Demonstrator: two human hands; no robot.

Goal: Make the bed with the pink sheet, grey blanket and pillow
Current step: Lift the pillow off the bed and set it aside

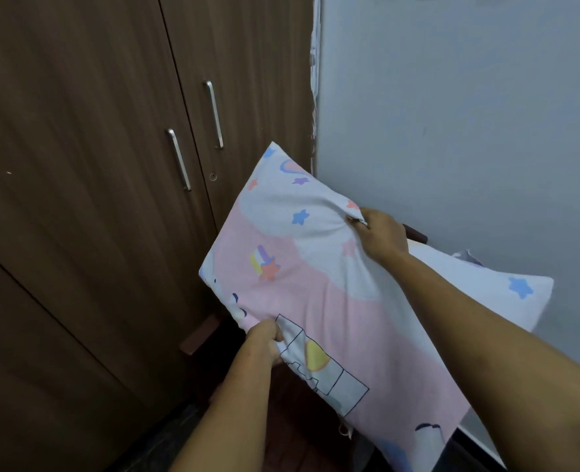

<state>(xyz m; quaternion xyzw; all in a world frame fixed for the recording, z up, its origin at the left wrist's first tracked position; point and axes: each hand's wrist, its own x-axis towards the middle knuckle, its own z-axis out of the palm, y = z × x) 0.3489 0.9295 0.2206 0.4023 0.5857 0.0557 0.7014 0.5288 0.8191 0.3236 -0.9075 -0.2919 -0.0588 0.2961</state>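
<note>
Caught in mid-air between a brown wardrobe (94, 165) and a pale wall (469, 114): the pillow (316, 301), in a pink-and-white case printed with stars, tilted with one corner up toward the wardrobe doors. Gripped on two sides: left hand (264, 345) with fingers (275, 332) curled round the lower near edge, right hand (382, 236) pinching a bunched fold of the case at the far upper edge, both clenched on cloth, neither released. Judged to be the pillow step of the bed-making, likely a lift or a shake before placing. No other bedding and no mattress in view, so no telling how far along the rest of the job. Next, by that reading: swing the pillow rightward and down toward the head of the bed, presumably near the dark wooden rail (417, 234) showing just behind the right hand, then lay it flat and let go with both hands together. Just beyond the right forearm, a second white cushion (506, 291) with a blue star, partly hidden, either touching the held pillow or merely behind it; cannot tell which. Tight quarters on the left: upper corner of the pillow close to the wardrobe and its metal handles (179, 160), with a risk of brushing them on any wide swing. More open room to the right, along the wall. Low beside the left hand, a reddish wooden corner (200, 335), worth keeping clear of on the way down.
</note>
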